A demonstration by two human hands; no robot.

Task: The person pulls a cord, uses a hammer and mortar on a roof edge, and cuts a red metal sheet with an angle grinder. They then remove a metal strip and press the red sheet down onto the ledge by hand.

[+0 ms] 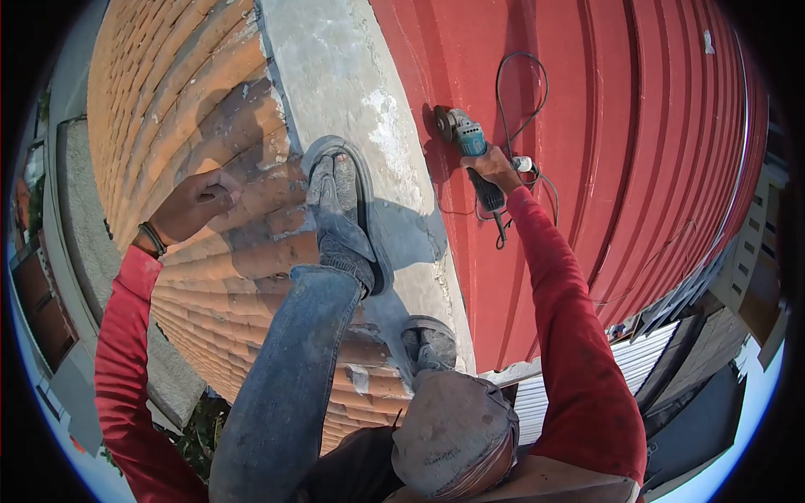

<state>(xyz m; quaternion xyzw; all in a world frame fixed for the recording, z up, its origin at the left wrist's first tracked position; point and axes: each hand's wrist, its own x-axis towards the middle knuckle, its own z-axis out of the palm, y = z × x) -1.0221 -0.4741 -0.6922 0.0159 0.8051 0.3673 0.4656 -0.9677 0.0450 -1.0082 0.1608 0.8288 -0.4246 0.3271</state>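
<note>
Lying inside right grip [496, 168]: grinder [472, 142]

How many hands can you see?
2. The left hand, fingers curled, is over the orange roof tiles. The right hand is wrapped around the angle grinder, over the red roof. I see no other hands.

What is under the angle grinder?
Ribbed red roof sheeting shows all around the grinder, so it likely runs beneath. The patch directly under is covered by the grinder and right hand; can't tell whether they touch.
</note>
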